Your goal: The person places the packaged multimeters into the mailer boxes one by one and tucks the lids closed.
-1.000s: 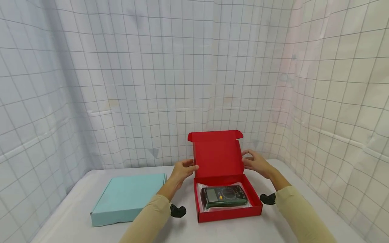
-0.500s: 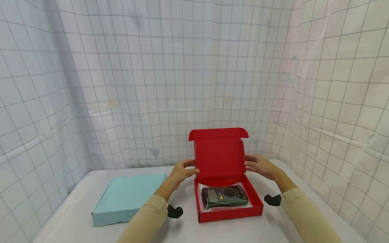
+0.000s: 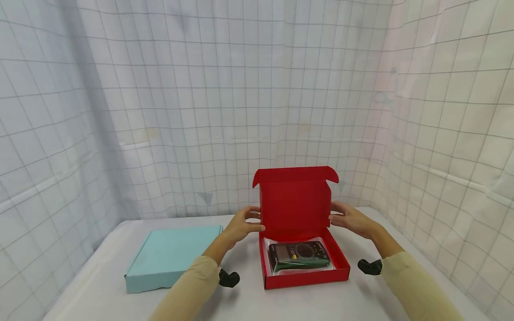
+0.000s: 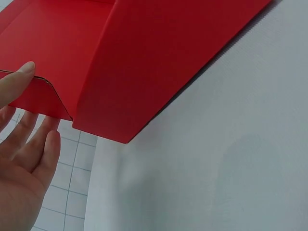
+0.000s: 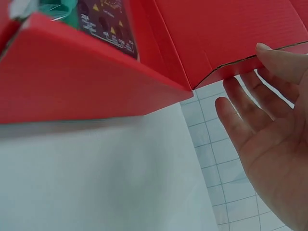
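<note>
A red cardboard box [image 3: 309, 280] stands with its lid [image 3: 295, 205] raised at the back. Inside lies a multimeter [image 3: 299, 254] with a dark face and a green edge, in clear plastic. My left hand [image 3: 241, 225] pinches the lid's left side edge; in the left wrist view the thumb [image 4: 19, 82] lies on the inner side and the fingers behind. At the right edge my right hand [image 3: 353, 219] grips the lid likewise, its thumb [image 5: 281, 62] over the side flap's edge in the right wrist view. Part of the multimeter [image 5: 108, 24] shows there too.
A closed light-blue box [image 3: 176, 249] lies to the left on the white table [image 3: 305, 307], partly behind my left forearm. Behind and at both sides hangs a white curtain [image 3: 225, 111] with a grid pattern.
The lid has swung up and forward from a more backward lean, and its front flap now tips toward me. My right hand has shifted from the lid's side to a firmer grip.
</note>
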Demonstrator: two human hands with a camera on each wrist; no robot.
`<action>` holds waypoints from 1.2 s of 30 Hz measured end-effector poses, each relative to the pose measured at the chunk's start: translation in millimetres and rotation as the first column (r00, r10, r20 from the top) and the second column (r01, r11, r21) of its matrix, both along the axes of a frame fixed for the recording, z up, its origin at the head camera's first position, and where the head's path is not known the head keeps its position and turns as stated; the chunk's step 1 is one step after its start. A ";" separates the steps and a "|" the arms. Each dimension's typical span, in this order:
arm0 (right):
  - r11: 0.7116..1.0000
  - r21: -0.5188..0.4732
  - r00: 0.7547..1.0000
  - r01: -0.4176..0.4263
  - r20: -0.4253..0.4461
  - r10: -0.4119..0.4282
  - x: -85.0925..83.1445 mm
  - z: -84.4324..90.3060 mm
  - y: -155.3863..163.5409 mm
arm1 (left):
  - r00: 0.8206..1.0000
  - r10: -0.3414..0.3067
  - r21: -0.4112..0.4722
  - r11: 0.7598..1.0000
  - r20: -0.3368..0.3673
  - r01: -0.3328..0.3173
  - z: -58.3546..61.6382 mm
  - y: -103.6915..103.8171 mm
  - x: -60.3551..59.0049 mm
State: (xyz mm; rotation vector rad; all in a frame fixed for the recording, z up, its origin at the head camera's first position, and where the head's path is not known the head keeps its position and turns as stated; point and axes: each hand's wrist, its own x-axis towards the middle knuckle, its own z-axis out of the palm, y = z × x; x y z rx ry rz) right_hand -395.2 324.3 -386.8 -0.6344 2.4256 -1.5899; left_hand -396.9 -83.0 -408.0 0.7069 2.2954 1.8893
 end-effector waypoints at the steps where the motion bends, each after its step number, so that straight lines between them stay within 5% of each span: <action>1: 1.000 0.001 1.000 -0.004 -0.003 0.004 1.7 0.3 0.8 | 1.000 -0.013 0.006 1.000 0.004 0.013 -0.3 0.3 0.0; 6: 1.000 0.027 1.000 -0.008 -0.029 0.009 7.3 1.9 3.6 | 0.999 -0.040 0.037 0.999 0.022 0.039 -2.6 1.1 -0.4; 19: 0.999 0.027 0.995 -0.028 -0.093 0.030 19.3 -3.6 5.3 | 0.994 -0.077 -0.015 0.997 -0.077 0.076 -3.6 3.7 5.1; 31: 0.999 0.008 0.993 -0.047 -0.106 0.047 28.4 -7.3 5.4 | 0.989 -0.017 -0.127 0.992 -0.145 -0.002 -5.4 5.1 16.1; 36: 0.999 0.038 0.993 -0.030 -0.111 0.034 35.4 -9.5 6.7 | 0.988 -0.050 -0.123 0.992 -0.144 0.032 -12.0 3.9 14.8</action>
